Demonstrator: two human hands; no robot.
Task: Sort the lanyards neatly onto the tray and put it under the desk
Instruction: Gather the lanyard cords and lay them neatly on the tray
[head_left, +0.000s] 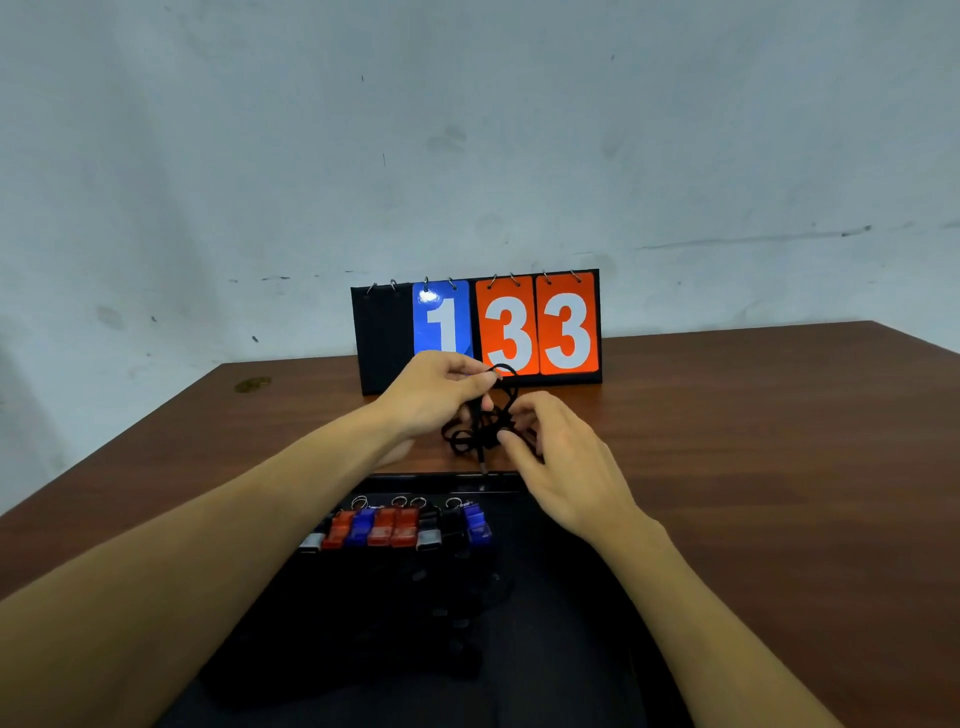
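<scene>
Where the far rim of the black tray (415, 477) meets the brown desk (779, 441), we see a black lanyard (483, 431) held just beyond it, bunched into a loose tangle of thin cord with several loops crossing one another. One stiff end of the cord hangs straight down towards the tray's far edge. We cannot tell whether the lowest loops touch the desk.

The left hand (436, 395) is above and beyond the tray's far rim, its fingers (478, 382) curled in, and thumb and forefinger pinch the top loop of the cord so that it arches up between them. The right hand (566, 467) is over the tray's far right corner, its fingers half curled, and its thumb (511, 441) and fingertips close on the middle of the tangle.

Inside the tray, near its far edge, we find a row of lanyard clips (400, 527) lying side by side: red, blue, black and silvery ones, each topped with a small metal ring. Their dark cords run back towards the tray's near side.

Beyond the tray stands a flip scoreboard (540, 327) showing a blue 1 and an orange 33.
</scene>
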